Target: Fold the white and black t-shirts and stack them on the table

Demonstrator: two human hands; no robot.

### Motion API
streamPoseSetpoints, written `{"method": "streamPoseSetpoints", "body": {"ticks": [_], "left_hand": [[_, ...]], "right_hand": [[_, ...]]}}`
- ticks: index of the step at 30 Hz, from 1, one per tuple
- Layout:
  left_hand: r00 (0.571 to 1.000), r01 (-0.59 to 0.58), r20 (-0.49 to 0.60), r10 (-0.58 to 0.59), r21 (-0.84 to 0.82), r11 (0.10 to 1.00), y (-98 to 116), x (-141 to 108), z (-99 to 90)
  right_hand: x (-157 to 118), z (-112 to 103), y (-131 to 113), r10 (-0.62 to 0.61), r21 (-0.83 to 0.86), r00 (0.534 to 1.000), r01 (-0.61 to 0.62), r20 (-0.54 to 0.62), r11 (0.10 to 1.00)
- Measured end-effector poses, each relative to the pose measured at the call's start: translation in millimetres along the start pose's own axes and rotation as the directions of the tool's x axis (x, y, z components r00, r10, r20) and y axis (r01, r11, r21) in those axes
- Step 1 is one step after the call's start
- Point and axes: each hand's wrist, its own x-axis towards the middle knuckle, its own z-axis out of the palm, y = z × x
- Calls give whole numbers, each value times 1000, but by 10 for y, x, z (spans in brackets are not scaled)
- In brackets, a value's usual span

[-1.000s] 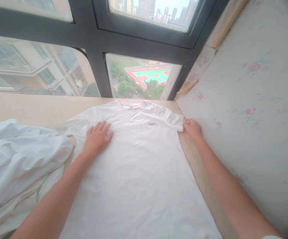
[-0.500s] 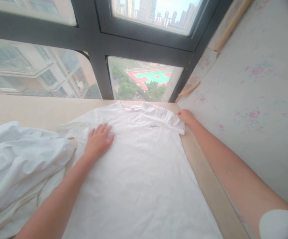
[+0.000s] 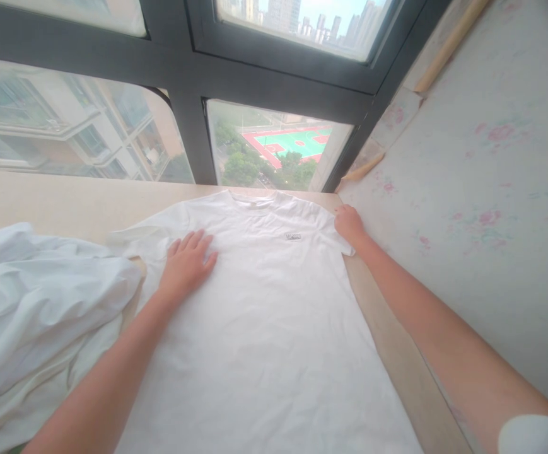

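A white T-shirt (image 3: pixel 274 315) lies spread out face up, its collar toward the window and a small dark print on the chest. My left hand (image 3: pixel 189 257) rests flat on the chest near the left sleeve, fingers stretched out and slightly apart. At the right sleeve, my right hand (image 3: pixel 349 223) has its fingers curled in on the sleeve's upper edge; its fingertips are partly hidden. Shallow wrinkles run across the shirt's front, and its lower end passes out of view.
A crumpled heap of white cloth (image 3: pixel 46 296) lies on the left, beside the shirt. The pale sill (image 3: pixel 65 195) meets a dark-framed window (image 3: pixel 274 72) at the back. Along the right stands a wall with floral wallpaper (image 3: pixel 467 170), peeling near the window corner.
The right sleeve's edge sits flatter and my right hand has shifted slightly over it. My left hand stays on the chest. The camera view has tilted a little.
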Motion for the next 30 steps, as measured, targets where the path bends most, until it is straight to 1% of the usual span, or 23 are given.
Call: {"method": "streamPoseSetpoints", "body": {"ticks": [3,5,6,8,11,13,15,17,18,20,21,22,23,24,26,27,29,30], "left_hand": [[1000,9,2,-9,9,1000,-1,-3,-5],[1000,10,-1,-10,24,1000,2,-6,-9],[1000,7,-2,-7,31,1000,3,-7,-10],[1000,-1,-7,1,39,999,6,-7,-7],[1000,-8,-14,9,33,999,7,-1,6],[1000,-8,-17,8,20,1000,4,1,17],[1000,-4,-21,5,10,1000,1,-4,25],[1000,2,-24,-1,8,1000,2,-16,25],[1000,5,-23,-4,8,1000,4,-24,22],[1000,7,-17,-7,9,1000,13,-40,11],[1000,7,-12,-7,9,1000,17,-46,6],[1000,7,-9,-7,9,1000,22,-49,0],[1000,7,-7,-7,9,1000,26,-51,-4],[1000,8,-6,-8,8,1000,29,-52,-8],[1000,13,-4,-13,4,1000,31,-49,-12],[1000,16,-2,-16,1,1000,30,-46,-12],[1000,21,-1,-21,-5,1000,25,-39,-8],[1000,21,-5,-21,-6,1000,21,-36,-4]], "right_hand": [[-203,172,-207,-91,58,996,90,11,994],[-396,283,-266,-99,84,995,97,25,992],[-501,324,-264,-72,91,997,70,28,993],[-714,367,-206,30,99,999,-32,23,995],[-995,343,-62,182,101,983,-180,-14,979],[-1127,292,8,233,105,972,-228,-40,968],[-1200,233,21,253,121,966,-245,-55,962],[-1216,178,-29,243,155,964,-225,-109,962],[-1207,155,-72,217,177,964,-190,-151,966],[-1167,116,-160,130,226,966,-79,-223,971],[-1140,97,-189,98,252,966,-35,-241,967],[-1110,75,-198,104,282,965,-33,-240,959],[-1080,50,-183,156,309,964,-84,-218,947],[-1052,22,-142,238,323,955,-173,-175,930],[-1015,-45,-7,419,286,906,-386,-63,877],[-1010,-78,71,479,244,877,-461,-17,853],[-1029,-132,198,530,190,847,-527,36,828],[-1050,-145,237,538,207,841,-536,54,818]]}}
